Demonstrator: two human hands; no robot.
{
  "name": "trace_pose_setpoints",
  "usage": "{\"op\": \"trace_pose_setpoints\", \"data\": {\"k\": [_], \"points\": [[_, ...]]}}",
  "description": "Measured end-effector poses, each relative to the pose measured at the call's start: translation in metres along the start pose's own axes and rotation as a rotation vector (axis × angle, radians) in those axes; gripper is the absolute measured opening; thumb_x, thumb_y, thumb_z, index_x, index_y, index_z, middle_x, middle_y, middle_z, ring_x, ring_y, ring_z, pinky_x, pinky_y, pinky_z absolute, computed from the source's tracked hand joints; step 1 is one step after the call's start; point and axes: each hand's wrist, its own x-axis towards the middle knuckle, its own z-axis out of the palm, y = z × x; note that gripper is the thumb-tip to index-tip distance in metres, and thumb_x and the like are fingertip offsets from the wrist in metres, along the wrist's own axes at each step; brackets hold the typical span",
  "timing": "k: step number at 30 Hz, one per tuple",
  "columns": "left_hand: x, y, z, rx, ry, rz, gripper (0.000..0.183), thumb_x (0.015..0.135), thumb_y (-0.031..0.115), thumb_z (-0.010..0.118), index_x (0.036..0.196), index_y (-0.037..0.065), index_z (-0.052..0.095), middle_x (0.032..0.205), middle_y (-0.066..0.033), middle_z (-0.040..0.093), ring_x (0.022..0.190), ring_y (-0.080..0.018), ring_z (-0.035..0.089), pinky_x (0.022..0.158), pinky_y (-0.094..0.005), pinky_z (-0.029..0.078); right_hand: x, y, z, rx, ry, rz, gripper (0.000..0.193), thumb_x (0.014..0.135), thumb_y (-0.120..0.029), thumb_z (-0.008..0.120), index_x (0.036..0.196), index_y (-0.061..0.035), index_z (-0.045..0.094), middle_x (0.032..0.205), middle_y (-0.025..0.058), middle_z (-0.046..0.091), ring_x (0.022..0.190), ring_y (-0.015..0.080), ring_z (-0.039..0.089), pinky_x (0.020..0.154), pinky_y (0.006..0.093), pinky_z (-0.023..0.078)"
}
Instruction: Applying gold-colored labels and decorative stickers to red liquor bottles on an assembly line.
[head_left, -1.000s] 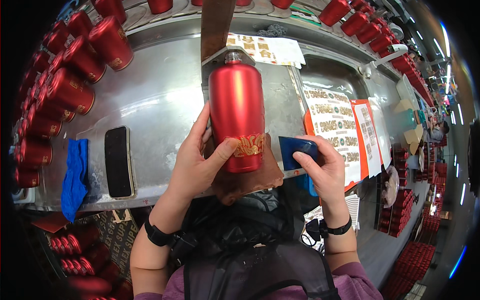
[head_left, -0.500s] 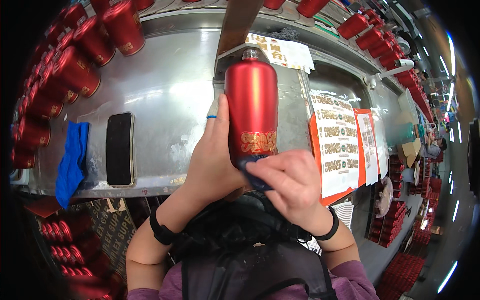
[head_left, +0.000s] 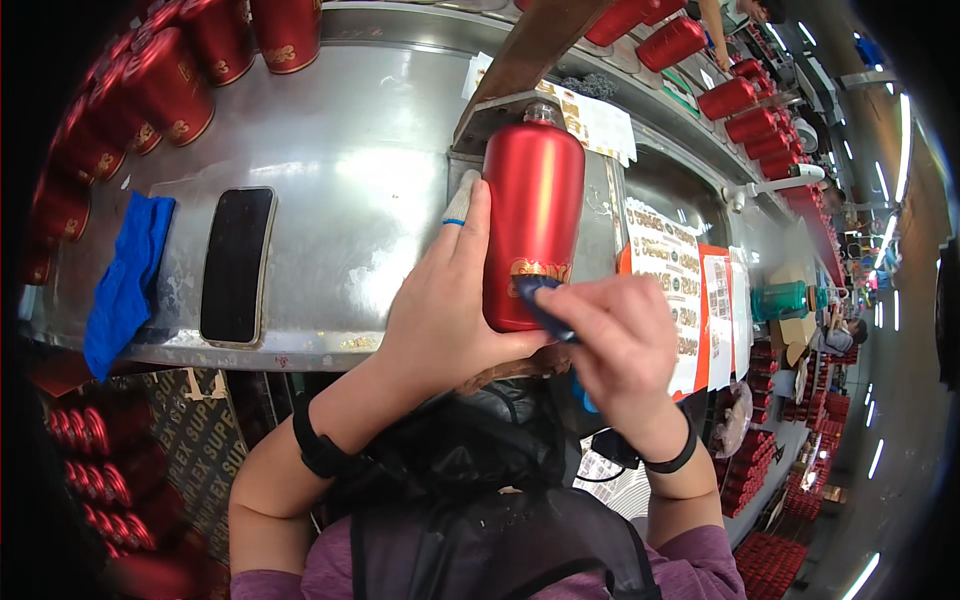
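A glossy red bottle (head_left: 535, 205) with a clear glass neck lies with its neck pointing away from me, against a metal bracket (head_left: 495, 115). My left hand (head_left: 435, 305) grips its left side and base, thumb across the bottom end. One finger of that hand wears a pale fingertip cover with a blue band. A gold decal (head_left: 540, 272) sits on the bottle near its base. My right hand (head_left: 625, 335) pinches a small dark blue scraper (head_left: 548, 312), whose tip rests on the decal and hides part of it.
Left on the metal bench (head_left: 350, 200) are a phone (head_left: 237, 268), a blue cloth (head_left: 130, 280) and several red bottles (head_left: 165, 90). Decal sheets (head_left: 655, 235) lie at the right beside a sink with a white tap (head_left: 770, 188). More bottles (head_left: 730, 98) line the far side.
The scraper has moved up from the bottle's base edge onto the gold decal. The bottle appears farther right and slightly tilted, as the whole view has shifted. My left hand keeps its grip.
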Motion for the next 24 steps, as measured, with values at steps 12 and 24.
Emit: {"op": "trace_pose_setpoints", "data": {"k": [12,24], "points": [[0.000,0.003,-0.001,0.026,0.005,0.020,0.135,0.065,0.044,0.092,0.162,-0.007,0.013,0.108,-0.0222,0.059,0.097,-0.0386,0.063,0.085,-0.0439,0.054,0.004,0.015,0.003,-0.087,0.037,-0.051,0.037,0.069,-0.008,0.074,0.106,-0.0078,0.076,0.093,0.0031,0.071,0.081,0.0223,0.065,0.070,0.0360,0.049],[0.002,-0.005,-0.007,-0.087,-0.050,0.004,0.138,0.064,0.038,0.095,0.163,-0.003,0.009,0.120,-0.0256,0.058,0.107,-0.0410,0.064,0.091,-0.0444,0.055,0.001,0.022,0.001,-0.024,0.055,-0.045,0.041,0.068,-0.007,0.076,0.109,-0.0095,0.077,0.092,0.0036,0.072,0.081,0.0232,0.066,0.067,0.0363,0.051]]}}
